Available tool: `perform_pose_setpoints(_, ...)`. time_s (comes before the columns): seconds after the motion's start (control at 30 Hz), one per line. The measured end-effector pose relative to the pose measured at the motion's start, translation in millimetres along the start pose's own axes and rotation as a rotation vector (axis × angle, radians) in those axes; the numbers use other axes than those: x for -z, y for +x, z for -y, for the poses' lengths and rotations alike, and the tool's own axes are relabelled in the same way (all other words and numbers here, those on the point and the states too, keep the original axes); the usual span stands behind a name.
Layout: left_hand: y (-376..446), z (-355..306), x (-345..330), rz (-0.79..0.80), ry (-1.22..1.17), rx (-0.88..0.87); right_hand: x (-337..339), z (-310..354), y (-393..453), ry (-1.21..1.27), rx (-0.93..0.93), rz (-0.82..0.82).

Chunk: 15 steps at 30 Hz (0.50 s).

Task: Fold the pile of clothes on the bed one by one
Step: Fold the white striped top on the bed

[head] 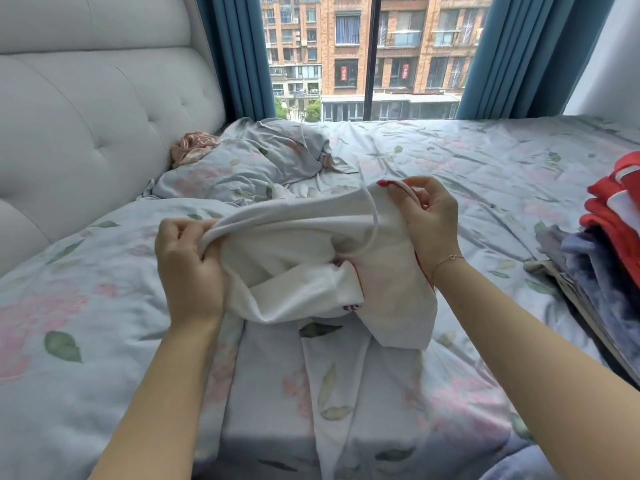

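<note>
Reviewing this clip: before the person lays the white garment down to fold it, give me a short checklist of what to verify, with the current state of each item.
1. Left hand has a firm hold on the white garment: ok, fingers curled round a bunched edge.
2. Right hand holds the other end: ok, it pinches the red-trimmed edge.
3. Garment spread flat between the hands: not ok, it sags bunched and twisted.
4. Bedspread in front offers room to lay it down: ok, though it is wrinkled.
5. Garment kept apart from the stack of clothes on the right: ok.
6. Which garment part each hand holds: cannot tell.
</note>
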State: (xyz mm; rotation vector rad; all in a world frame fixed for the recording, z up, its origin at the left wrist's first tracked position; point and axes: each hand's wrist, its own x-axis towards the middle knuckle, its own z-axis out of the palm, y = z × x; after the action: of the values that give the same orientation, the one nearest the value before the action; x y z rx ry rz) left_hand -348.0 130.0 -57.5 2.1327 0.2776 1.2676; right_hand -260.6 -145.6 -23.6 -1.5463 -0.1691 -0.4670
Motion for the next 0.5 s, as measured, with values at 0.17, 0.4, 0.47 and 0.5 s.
perform_pose_setpoints(0.17, -18, 43, -14, 0.449, 0.232, 0.591, 0, -13, -10, -0.185, 0.012, 0.067)
perform_pose_setpoints(0.4, -21, -4, -8, 0.470, -0.911, 0.995, 12, -10, -9, -0.009, -0.290, 0.078)
perform_pose_setpoints(0.47, -7, -26, 8, 0.502, -1.120, 1.087, 18, 8, -12, 0.125, -0.370, 0.090)
perform_pose_setpoints(0.5, 3, -37, 17, 0.509, -1.154, 1.104, 23, 19, -11, 0.150, -0.377, 0.101)
